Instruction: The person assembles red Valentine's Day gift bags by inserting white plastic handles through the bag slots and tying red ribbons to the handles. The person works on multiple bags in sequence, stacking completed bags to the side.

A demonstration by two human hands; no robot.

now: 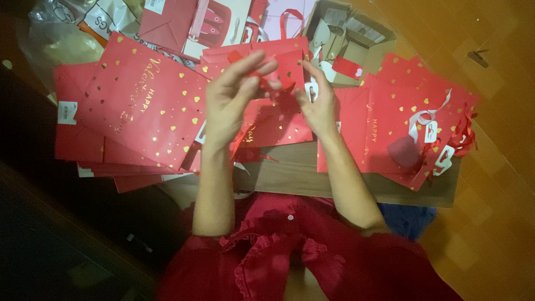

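Centrally: left hand (231, 97) and right hand (317, 103) pinch red ribbon (267, 78) (taut between them) above red gift bag (278, 120), fingers raised for grip.

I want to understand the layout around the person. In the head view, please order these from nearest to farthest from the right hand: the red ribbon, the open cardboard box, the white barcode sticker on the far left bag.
1. Red ribbon: at the fingertips of the right hand, between both hands.
2. Open cardboard box: just above, slightly right.
3. White barcode sticker: far left, beyond the left hand.
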